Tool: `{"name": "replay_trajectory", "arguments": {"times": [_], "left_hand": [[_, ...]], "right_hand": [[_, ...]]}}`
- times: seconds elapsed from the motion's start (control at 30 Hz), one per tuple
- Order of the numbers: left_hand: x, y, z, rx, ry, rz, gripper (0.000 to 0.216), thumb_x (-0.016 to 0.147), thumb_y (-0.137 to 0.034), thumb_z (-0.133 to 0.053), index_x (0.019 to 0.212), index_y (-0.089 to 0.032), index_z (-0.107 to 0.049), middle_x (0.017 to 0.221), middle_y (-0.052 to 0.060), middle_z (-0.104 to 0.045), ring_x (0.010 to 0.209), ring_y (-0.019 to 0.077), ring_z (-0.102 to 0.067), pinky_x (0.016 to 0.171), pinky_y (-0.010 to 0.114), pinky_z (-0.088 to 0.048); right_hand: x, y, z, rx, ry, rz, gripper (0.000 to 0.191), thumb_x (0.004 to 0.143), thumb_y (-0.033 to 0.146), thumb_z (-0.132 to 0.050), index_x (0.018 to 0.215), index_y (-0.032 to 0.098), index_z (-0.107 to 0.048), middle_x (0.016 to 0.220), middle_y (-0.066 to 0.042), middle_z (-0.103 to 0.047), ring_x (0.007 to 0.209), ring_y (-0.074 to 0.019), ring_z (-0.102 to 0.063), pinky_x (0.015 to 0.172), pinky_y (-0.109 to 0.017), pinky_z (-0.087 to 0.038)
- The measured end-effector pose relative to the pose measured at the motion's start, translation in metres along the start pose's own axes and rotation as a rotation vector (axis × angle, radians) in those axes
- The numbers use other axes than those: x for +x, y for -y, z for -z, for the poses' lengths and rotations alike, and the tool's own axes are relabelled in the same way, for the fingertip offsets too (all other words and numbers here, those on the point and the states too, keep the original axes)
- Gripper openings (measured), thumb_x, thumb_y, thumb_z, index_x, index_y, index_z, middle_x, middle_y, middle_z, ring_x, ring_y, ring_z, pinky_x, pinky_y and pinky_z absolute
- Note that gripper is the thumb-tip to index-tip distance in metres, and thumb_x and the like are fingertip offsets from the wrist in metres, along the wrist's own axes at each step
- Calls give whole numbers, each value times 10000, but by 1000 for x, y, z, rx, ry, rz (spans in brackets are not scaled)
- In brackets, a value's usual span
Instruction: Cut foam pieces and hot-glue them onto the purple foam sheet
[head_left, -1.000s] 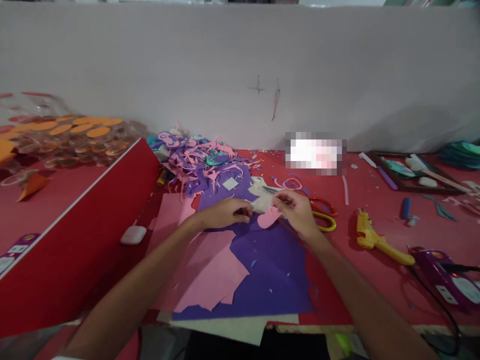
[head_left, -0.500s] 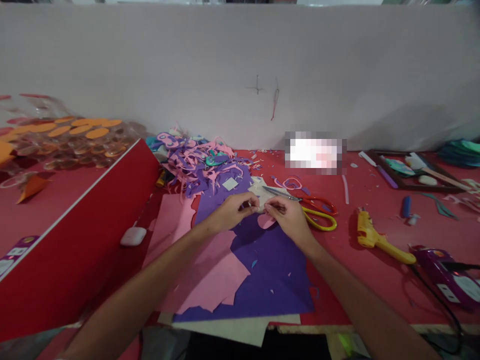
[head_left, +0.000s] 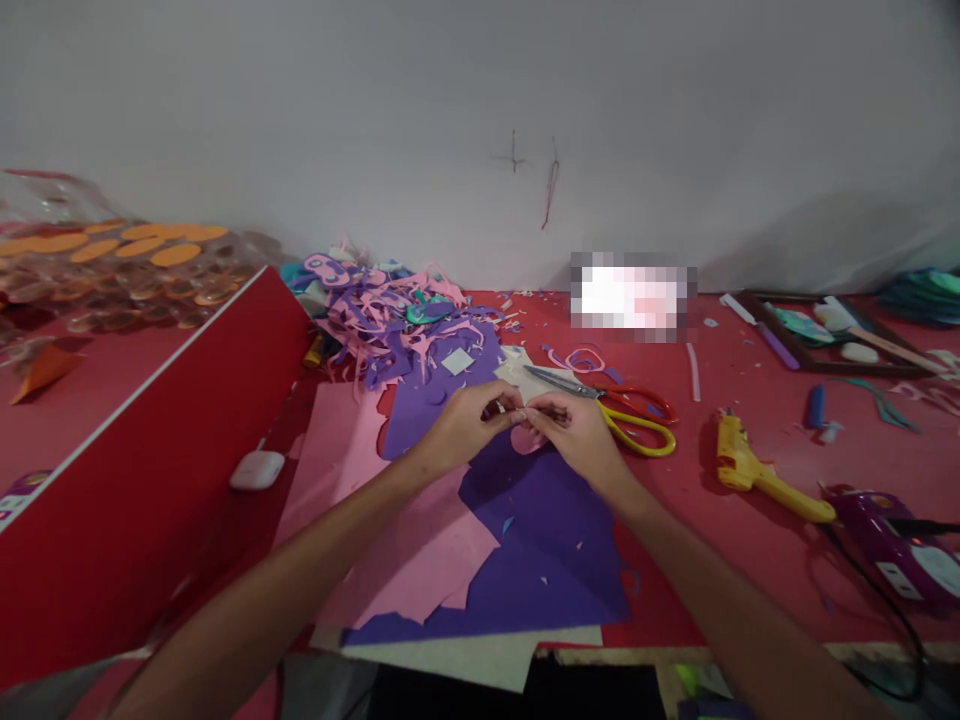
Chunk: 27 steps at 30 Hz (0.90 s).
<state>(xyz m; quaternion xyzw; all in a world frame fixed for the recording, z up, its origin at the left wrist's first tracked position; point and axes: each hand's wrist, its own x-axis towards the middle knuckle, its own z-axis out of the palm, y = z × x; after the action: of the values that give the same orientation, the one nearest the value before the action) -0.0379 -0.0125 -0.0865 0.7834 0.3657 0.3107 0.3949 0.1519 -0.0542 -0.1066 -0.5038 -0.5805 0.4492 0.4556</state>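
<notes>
While orange discs point(head_left: 142, 240) crowded the far left of the table point(head_left: 772, 570), a slanting red panel point(head_left: 157, 440) stood beside them, which probably fenced them off. Just right of it lay a white case point(head_left: 257, 470). Scraps point(head_left: 386, 320) sat heaped at the back, likely to free the near side, where a pink sheet point(head_left: 405, 550) overlapped a purple sheet point(head_left: 555, 550).

The left hand point(head_left: 474, 420) reached in above these, wrist bent, thumb and fingertips bunched at the top of a pink piece point(head_left: 525, 441); whether they gripped it I couldn't tell. That piece hung between the hands over the purple sheet. The right hand point(head_left: 571, 425) pinched it from above, seemingly to steady it, knuckles outward, fingertips meeting the other hand's.

Just beyond lay the scissors point(head_left: 604, 393), loops rightward, presumably for easy reach. Farther right rested a glue gun point(head_left: 742, 465), a tray point(head_left: 832, 369) and a power strip point(head_left: 892, 545).
</notes>
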Motion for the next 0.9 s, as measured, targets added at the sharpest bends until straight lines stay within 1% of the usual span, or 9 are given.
{"name": "replay_trajectory", "arguments": {"times": [0.1, 0.2, 0.33, 0.43, 0.53, 0.6, 0.7, 0.8, 0.9], "left_hand": [[-1, 1, -2, 19, -10, 8, 118, 906, -271, -640, 863, -163, -660, 718, -26, -648, 637, 95, -525, 602, 210, -383], [-1, 3, -3, 11, -17, 12, 187, 916, -320, -624, 829, -155, -642, 681, -35, -604, 614, 91, -483, 588, 211, -363], [-2, 3, -4, -50, -29, 37, 184, 908, -316, -610, 822, -155, -633, 689, -34, -598, 615, 91, -479, 596, 213, -371], [-2, 2, -5, -79, -24, 50, 164, 901, -301, -607, 826, -157, -631, 697, -34, -603, 621, 91, -489, 607, 215, -380], [-2, 3, -5, -93, -14, 58, 192, 911, -331, -613, 827, -159, -627, 694, -32, -593, 627, 95, -494, 603, 219, -381], [-2, 2, -5, -133, 4, 56, 243, 947, -367, -573, 832, -158, -620, 709, -22, -600, 623, 96, -508, 598, 222, -396], [-3, 2, -6, -160, -21, 25, 255, 995, -374, -497, 958, -162, -634, 790, -1, -645, 633, 99, -546, 607, 227, -438], [-5, 3, -9, -40, -110, -49, 220, 946, -330, -613, 1110, -183, -622, 867, 2, -673, 665, 101, -574, 621, 221, -457], [-8, 7, -13, 70, -164, -141, 198, 917, -269, -677, 1093, -195, -627, 900, 2, -675, 690, 97, -585, 632, 211, -466]], "right_hand": [[0, 1, 1, 65, 22, -15, 370, 870, 539, -694, 861, 172, -742, 738, -56, -731, 596, -169, -660, 576, -288, -554], [1, 2, 1, 126, 30, -20, 384, 889, 553, -663, 844, 177, -726, 722, -46, -722, 615, -163, -665, 590, -281, -560], [1, 3, 2, 110, 33, -10, 312, 869, 491, -697, 870, 181, -726, 753, -41, -719, 627, -159, -655, 585, -278, -551], [1, 3, 2, 77, 21, 12, 260, 844, 448, -721, 856, 189, -722, 768, -42, -720, 659, -176, -665, 585, -284, -548], [1, 3, 2, 52, 8, 25, 232, 837, 423, -726, 821, 192, -716, 757, -41, -719, 680, -188, -671, 585, -286, -539], [1, 4, 2, 67, 1, 16, 223, 836, 412, -727, 816, 191, -719, 744, -38, -718, 669, -186, -667, 578, -285, -534], [1, 3, 2, 136, -7, -28, 229, 831, 418, -737, 832, 189, -728, 721, -27, -711, 624, -169, -648, 559, -280, -529], [2, 3, 2, 227, -18, -90, 258, 800, 437, -770, 841, 185, -731, 703, -20, -709, 588, -151, -630, 547, -271, -525], [2, 4, 2, 292, -8, -130, 281, 773, 442, -796, 839, 177, -733, 709, -26, -722, 581, -140, -628, 545, -260, -519]]}}
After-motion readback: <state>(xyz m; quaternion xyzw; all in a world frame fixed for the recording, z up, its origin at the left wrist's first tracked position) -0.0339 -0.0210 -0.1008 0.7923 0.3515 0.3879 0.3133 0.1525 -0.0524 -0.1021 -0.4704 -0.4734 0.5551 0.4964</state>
